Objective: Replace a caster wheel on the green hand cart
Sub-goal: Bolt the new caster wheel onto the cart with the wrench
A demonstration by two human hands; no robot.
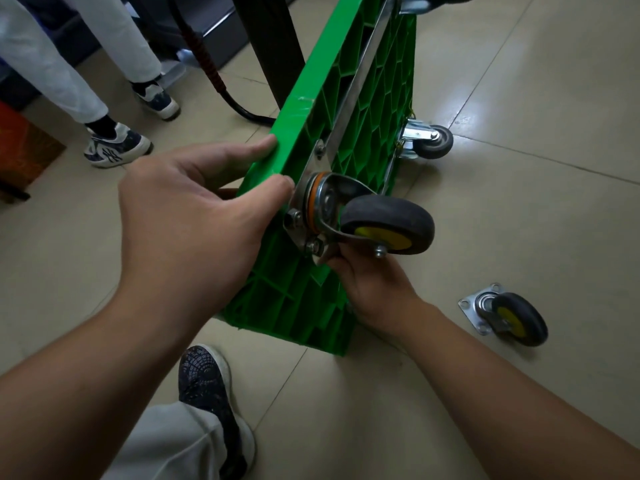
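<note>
Cart (313, 306) stands tipped on edge on the floor (519, 209), green underside showing. Left hand (194, 216) has its grip clamped on the rim; right hand (370, 285) pinches the plate of the mounted caster (388, 225). Spare caster (512, 317) lies nearby.

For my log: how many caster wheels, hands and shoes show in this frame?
Caster wheels: 4 (near caster, far caster, top-edge caster partly cut off, loose caster on floor)
Hands: 2 (left hand gripping green cart, right hand holding near caster)
Shoes: 3 (near white shoe, far white shoe, dark shoe)
Total: 9
</note>
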